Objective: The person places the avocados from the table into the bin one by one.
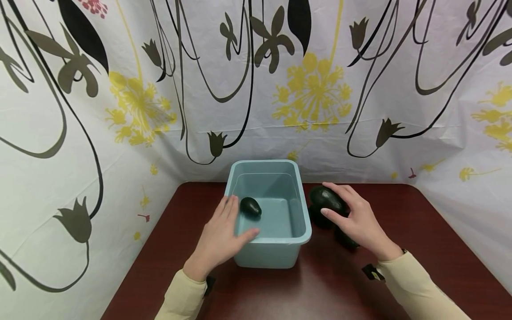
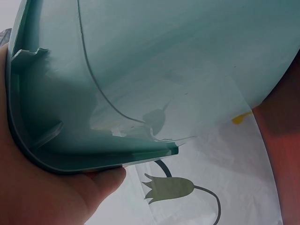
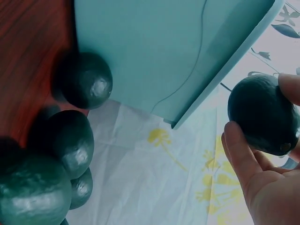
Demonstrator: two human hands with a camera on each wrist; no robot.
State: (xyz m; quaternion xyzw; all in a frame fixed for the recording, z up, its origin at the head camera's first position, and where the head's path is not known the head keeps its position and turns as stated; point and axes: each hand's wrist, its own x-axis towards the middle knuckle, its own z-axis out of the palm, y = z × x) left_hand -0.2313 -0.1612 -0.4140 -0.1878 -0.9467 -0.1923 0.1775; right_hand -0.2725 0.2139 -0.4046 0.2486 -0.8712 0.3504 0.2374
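A light blue plastic bin stands on the table, with one dark green avocado lying inside near its left wall. My left hand rests on the bin's near left corner, fingers extended along the left rim and thumb over the near rim. To the right of the bin, my right hand holds an avocado between thumb and fingers, raised above the table. Beneath it are several more avocados, partly hidden by the hand in the head view; one avocado sits close beside the bin's wall.
The dark red-brown wooden table has rounded far corners. Behind it and along both sides hangs a white curtain printed with flowers and stems. Dark wrist devices sit at the sleeves.
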